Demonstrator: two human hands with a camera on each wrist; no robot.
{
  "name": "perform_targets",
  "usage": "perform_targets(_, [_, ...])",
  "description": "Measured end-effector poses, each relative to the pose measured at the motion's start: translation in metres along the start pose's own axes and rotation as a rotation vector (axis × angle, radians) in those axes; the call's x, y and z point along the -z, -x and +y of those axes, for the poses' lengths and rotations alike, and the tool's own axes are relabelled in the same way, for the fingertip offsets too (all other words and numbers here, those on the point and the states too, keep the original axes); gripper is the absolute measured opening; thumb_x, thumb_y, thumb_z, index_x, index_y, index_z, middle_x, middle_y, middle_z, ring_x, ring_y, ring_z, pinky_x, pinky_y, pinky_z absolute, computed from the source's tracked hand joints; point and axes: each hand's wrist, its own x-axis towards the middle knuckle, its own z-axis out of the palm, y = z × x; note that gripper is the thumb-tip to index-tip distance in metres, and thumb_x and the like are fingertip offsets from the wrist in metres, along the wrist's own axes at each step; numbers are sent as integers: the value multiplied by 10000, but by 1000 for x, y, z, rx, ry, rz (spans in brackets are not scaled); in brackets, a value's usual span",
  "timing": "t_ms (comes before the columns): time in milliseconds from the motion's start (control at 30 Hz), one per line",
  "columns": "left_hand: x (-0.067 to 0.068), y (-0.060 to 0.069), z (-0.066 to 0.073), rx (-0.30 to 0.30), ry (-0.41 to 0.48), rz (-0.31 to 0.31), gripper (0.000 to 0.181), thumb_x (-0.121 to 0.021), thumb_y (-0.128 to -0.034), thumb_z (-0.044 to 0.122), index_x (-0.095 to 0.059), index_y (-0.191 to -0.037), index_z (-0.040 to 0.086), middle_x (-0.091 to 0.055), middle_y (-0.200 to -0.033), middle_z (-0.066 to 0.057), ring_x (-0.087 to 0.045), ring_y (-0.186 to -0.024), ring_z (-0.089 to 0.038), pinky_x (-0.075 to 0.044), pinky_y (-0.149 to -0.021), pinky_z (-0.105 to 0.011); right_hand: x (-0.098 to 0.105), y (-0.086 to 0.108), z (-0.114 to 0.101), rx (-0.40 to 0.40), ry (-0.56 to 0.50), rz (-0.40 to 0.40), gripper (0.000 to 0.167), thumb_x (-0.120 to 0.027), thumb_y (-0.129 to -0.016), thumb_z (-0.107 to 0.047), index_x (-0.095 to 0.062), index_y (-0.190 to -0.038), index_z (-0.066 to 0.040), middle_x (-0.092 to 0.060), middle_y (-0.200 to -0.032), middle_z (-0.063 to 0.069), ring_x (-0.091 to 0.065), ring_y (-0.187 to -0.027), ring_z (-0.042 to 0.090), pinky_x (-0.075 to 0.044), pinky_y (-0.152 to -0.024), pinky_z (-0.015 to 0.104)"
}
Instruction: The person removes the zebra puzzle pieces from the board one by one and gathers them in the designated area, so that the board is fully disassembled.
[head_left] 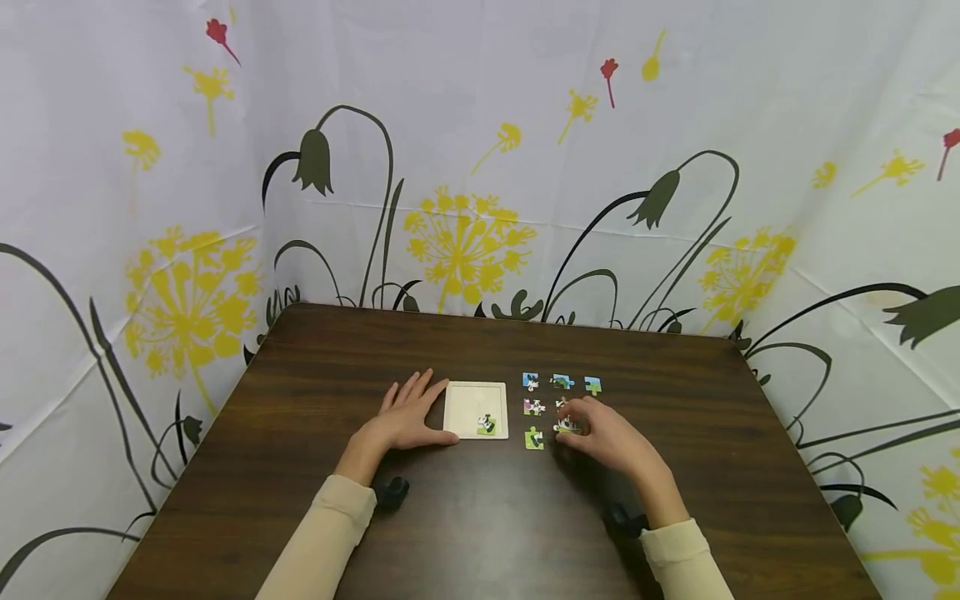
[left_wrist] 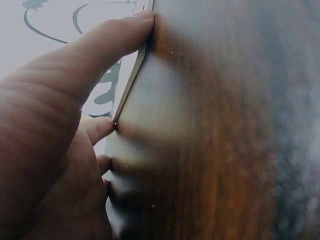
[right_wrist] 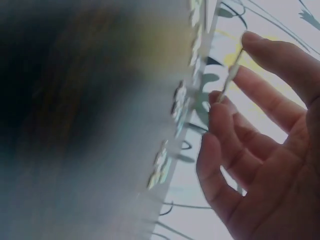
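Note:
A square pale wooden puzzle tray point(head_left: 461, 408) lies on the table with one panda-patterned puzzle piece point(head_left: 487, 424) in its lower right corner. My left hand point(head_left: 408, 417) rests at the tray's left side, fingers spread; its thumb point(left_wrist: 117, 42) touches the near corner and its index finger the far one. My right hand point(head_left: 603, 429) pinches a puzzle piece point(right_wrist: 231, 77) between thumb and fingertips, raised off the table. Below and beside that hand lie several loose pieces, among them a pink-and-white piece point(head_left: 533, 407) and a green one point(head_left: 534, 438). The right fingers partly cover a middle piece.
Along the far side of the loose pieces is a row of blue-toned ones, including a corner piece point(head_left: 592, 385). Everything lies on a dark wood table point(head_left: 360, 350). A white curtain point(head_left: 465, 150) with printed flowers stands behind the table and at its sides.

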Motion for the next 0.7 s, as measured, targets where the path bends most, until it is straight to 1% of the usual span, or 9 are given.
perform_targets(100, [-2,1,1,6,-3,0,1186,-777,-828,743,-257,-1731,177,-63,-1821,-182,-18,-1682,-442,59,-1312,-691,-3,4,6,-14,3,-19,272,-819,-971,-293,-738,-1190,-153,-711,-1195,32,-704,-1116,250,-584,-986,510])
perform_targets(167, [-1,3,3,11,-2,-5,1185,-784,-830,734,-254,-1733,178,-59,-1822,-181,-13,-1684,-438,65,-1311,-692,-5,6,9,-14,4,-26,277,-823,-968,-287,-744,-1192,-145,-725,-1193,28,-709,-1128,262,-586,-990,519])
perform_targets(300, [-3,1,0,22,-13,-2,1158,-789,-851,690,-243,-1737,183,-50,-1827,-162,-3,-1690,-418,61,-1315,-685,-10,5,12,3,-4,-40,277,-841,-947,-278,-751,-1168,-136,-724,-1131,20,-670,-1018,202,-584,-905,441])
perform_targets(400, [-8,-5,-5,36,-24,-8,1148,-785,-861,672,-227,-1742,194,-37,-1830,-142,10,-1696,-394,60,-1321,-671,-9,8,15,-6,-20,-55,271,-843,-941,-255,-751,-1162,-127,-718,-1089,31,-632,-951,169,-564,-845,397])
perform_targets(467, [-8,-6,-5,42,-21,-11,1151,-792,-857,666,-227,-1743,194,-35,-1830,-143,14,-1696,-391,64,-1321,-668,-6,9,16,-32,-28,-61,273,-842,-941,-238,-749,-1172,-125,-729,-1081,29,-637,-940,166,-562,-835,392])
perform_targets(533, [-8,-7,-4,47,-22,-16,1159,-789,-854,677,-218,-1745,203,-25,-1832,-135,21,-1697,-385,69,-1323,-662,-4,10,17,-70,-41,-71,280,-844,-937,-218,-740,-1181,-130,-719,-1032,25,-628,-909,169,-550,-809,393])
perform_targets(633, [-6,-5,-3,46,-14,-16,1154,-789,-857,676,-222,-1744,203,-25,-1832,-135,16,-1697,-386,68,-1323,-662,-4,11,18,-111,-47,-88,308,-851,-928,-206,-722,-1199,-136,-677,-951,3,-595,-839,157,-516,-744,359])
perform_targets(700, [-6,-3,-2,49,-14,-19,1151,-784,-861,679,-220,-1745,205,-23,-1833,-133,14,-1697,-387,66,-1323,-662,-5,12,18,-121,-54,-101,318,-850,-926,-196,-712,-1206,-133,-638,-904,1,-560,-792,153,-482,-706,334])
